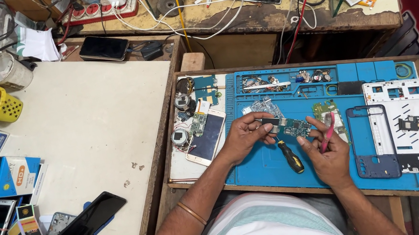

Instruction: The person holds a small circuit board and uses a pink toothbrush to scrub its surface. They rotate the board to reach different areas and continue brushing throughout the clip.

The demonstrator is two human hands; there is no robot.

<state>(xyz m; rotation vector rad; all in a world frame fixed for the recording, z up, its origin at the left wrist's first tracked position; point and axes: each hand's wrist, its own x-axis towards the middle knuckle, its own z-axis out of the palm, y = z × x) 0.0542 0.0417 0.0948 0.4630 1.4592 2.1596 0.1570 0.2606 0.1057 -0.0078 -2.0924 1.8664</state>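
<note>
The left hand (pixel 244 135) is curled around one end of a small green circuit board (pixel 292 127), thumb and fingertips closed on its edge so the board stays flat and steady on the blue work mat (pixel 269 167). The right hand (pixel 329 157) is closed on a pair of pink-handled tweezers (pixel 328 131), held like a pen with the tips angled down toward the board's other end; that grip suits fine picking at small parts. The board thus sits directly between the two hands, pinned by one and worked on by the other.

A screwdriver with a black and yellow handle (pixel 290 158) lies on the mat just below the board, between the wrists, within easy reach of either hand. Beyond the fingers of the left hand lies a silvery metal shield plate (pixel 263 107), and further off, in the mat's recessed trays (pixel 285 80), small screws and bits are kept so they cannot roll away. To the outside of the right hand rest a dark blue phone frame (pixel 372 141) and a white phone mid-frame (pixel 406 124), set aside flat. To the outside of the left hand a phone with a white bezel (pixel 206 138) lies face up, near several round parts. The mat lies on a wooden tray over the person's lap, next to the pale bench (pixel 93 131).
</note>
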